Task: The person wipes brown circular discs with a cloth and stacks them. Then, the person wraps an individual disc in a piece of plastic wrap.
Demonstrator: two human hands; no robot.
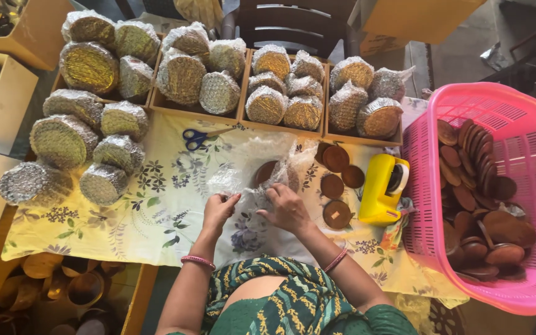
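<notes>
Person seated at the desk (156, 229), which is covered with a pale yellow floral cloth. Left hand (218, 209) pinches an edge of the clear bubble-wrap sheet (249, 170), grip narrow, fingers closed on the plastic. Right hand (288, 208) is closed on the same sheet just beside a round brown wooden disc (267, 172) lying inside the wrap at desk centre. Both hands close together, not touching, pink bangles on each wrist.

Right of the wrap: four loose round brown discs (336, 180) on the cloth, then a yellow plastic tape dispenser (384, 189) just beside them. Far right, a pink plastic slotted basket (516, 124) holds a pile of the same brown discs. Blue-handled scissors (196, 138) lie on the cloth above the hands. Along the back edge, cardboard trays (196, 111) filled with round bubble-wrapped bundles (267, 104); more wrapped bundles (63, 141) are stacked loose at left. Under the desk at bottom left, a box of brown bowls (85, 286), details dim.
</notes>
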